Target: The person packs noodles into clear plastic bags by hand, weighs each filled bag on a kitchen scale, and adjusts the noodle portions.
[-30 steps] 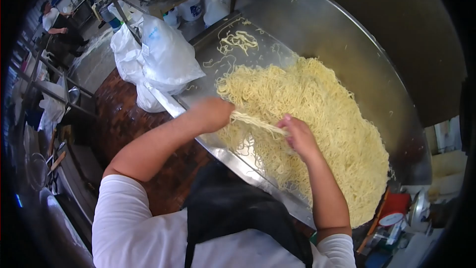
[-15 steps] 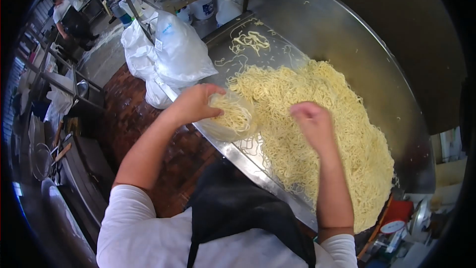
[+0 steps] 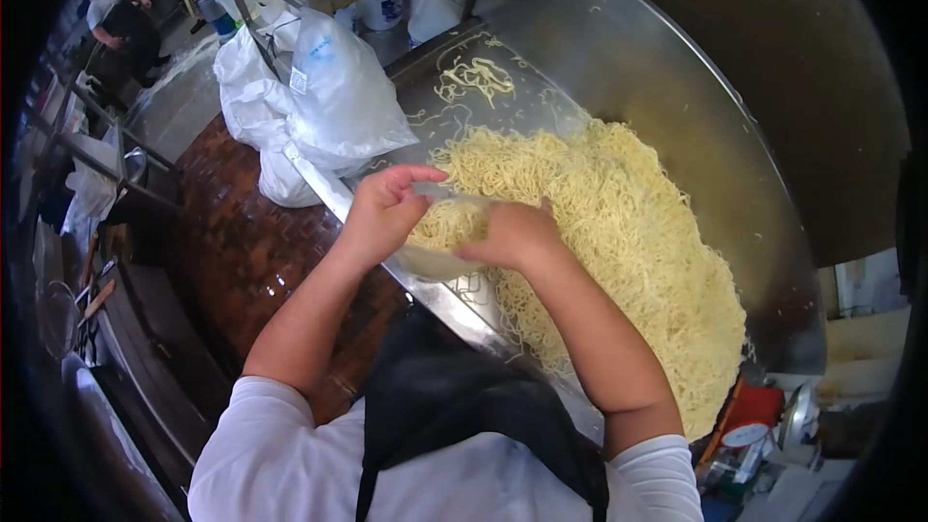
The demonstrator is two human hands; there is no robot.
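Note:
A clear plastic bag (image 3: 432, 262) with noodles (image 3: 449, 224) inside is held between my two hands above the metal table's front edge. On its left side, my left hand (image 3: 382, 216) grips the bag's rim with the thumb over it, the index finger stretched out above. My right hand (image 3: 519, 234) closes on the opposite side of the bag's mouth; its fingertips are partly hidden. A large heap of loose yellow noodles (image 3: 628, 251) spreads over the table just beyond and right of my right hand.
White plastic sacks (image 3: 343, 87) stand at the table's left edge. Stray noodles (image 3: 478, 79) lie at the far corner. A raised metal wall (image 3: 696, 106) runs behind the heap. A red scale (image 3: 752, 416) is at lower right. A person (image 3: 126, 24) stands at far left.
My right hand has moved left from above the noodle heap to the bag. The bag and my left hand have shifted slightly left. The distant person has straightened up.

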